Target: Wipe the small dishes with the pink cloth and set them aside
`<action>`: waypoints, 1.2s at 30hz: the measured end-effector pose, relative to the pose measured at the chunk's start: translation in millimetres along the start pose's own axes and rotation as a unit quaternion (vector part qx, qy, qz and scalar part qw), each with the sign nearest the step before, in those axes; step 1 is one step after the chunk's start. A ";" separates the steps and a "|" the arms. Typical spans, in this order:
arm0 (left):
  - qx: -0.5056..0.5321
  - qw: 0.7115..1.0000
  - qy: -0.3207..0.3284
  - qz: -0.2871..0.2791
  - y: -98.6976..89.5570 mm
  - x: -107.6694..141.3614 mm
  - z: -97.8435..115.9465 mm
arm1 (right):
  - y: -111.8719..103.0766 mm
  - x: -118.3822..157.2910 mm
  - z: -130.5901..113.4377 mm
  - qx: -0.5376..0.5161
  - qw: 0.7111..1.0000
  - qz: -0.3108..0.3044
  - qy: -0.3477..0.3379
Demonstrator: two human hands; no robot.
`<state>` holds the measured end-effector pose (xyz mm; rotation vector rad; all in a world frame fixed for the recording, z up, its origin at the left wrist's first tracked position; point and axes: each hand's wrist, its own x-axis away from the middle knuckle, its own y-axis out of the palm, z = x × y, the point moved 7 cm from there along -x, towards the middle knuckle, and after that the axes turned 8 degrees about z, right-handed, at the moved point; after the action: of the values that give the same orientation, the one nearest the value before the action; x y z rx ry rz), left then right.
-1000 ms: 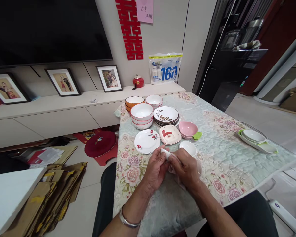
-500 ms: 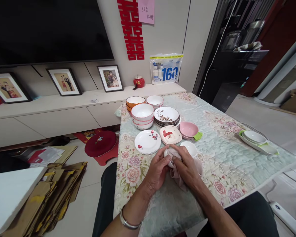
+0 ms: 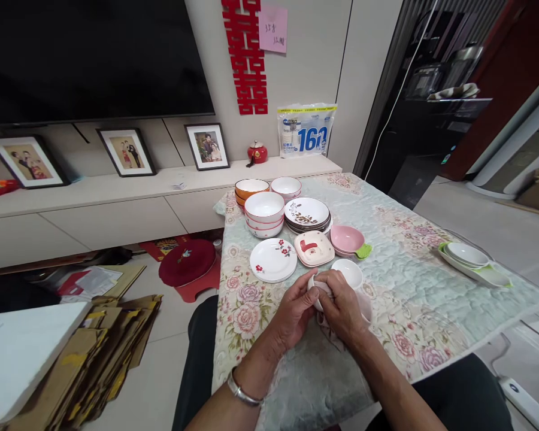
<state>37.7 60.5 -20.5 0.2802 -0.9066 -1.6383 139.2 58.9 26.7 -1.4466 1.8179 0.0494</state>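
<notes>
My left hand (image 3: pixel 296 306) is closed round the side of a small white bowl (image 3: pixel 311 284), mostly hidden by my fingers. With a pale pink cloth (image 3: pixel 365 305) bunched in it, my right hand (image 3: pixel 344 302) presses into the bowl. Part of the cloth hangs below that hand. Just beyond my hands stands another small white bowl (image 3: pixel 348 274). A square dish with a red pattern (image 3: pixel 314 248) and white plates with red flowers (image 3: pixel 273 261) lie close by. Pink bowls (image 3: pixel 347 238) with a green leaf handle sit behind them.
White bowls (image 3: pixel 264 209), orange bowls (image 3: pixel 251 187) and brown-edged plates (image 3: pixel 306 211) are stacked at the table's far end. White dishes on a green-edged tray (image 3: pixel 471 263) stand right. A red stool (image 3: pixel 188 263) and flattened cardboard (image 3: pixel 103 359) are on the floor left.
My right hand has shifted over the bowl, its fingers now more curled, and less of the cloth shows. The whole view has moved slightly; the stacked dishes stay in place.
</notes>
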 end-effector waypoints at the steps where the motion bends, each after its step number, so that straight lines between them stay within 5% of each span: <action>1: 0.005 1.000 0.001 0.000 -0.6 -0.6 0.1 | 0.6 -0.3 -2.8 0.004 1.000 -0.018 -0.004; 7: 0.025 0.999 0.025 0.020 -6.1 -4.0 5.6 | 5.5 -0.1 -10.9 -0.058 0.994 -0.088 -0.003; 12: 0.001 0.999 0.025 0.027 -7.8 -2.7 7.6 | 4.8 2.0 -3.5 -0.057 0.998 -0.023 -0.024; 18: -0.036 0.999 0.019 -0.033 1.1 2.6 3.5 | -6.2 2.6 -1.3 0.028 0.995 0.071 -0.062; 22: -0.059 0.996 0.069 -0.026 -4.5 -0.1 5.8 | -2.1 2.0 -5.3 0.116 0.987 0.045 -0.105; 26: -0.062 0.993 0.101 0.004 -11.9 -3.9 10.8 | 2.7 0.4 -0.8 0.043 0.997 -0.021 -0.064; 31: -0.030 0.999 0.025 0.014 -11.1 1.7 6.7 | 6.5 1.7 3.1 -0.061 0.995 -0.080 0.002; 36: -0.038 0.999 0.007 0.025 -19.2 14.6 7.4 | 14.2 1.9 -10.1 0.037 0.998 -0.017 -0.057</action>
<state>15.0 50.5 -24.5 0.2147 -0.8327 -1.6183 121.7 57.4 26.4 -1.3947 1.6845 0.0454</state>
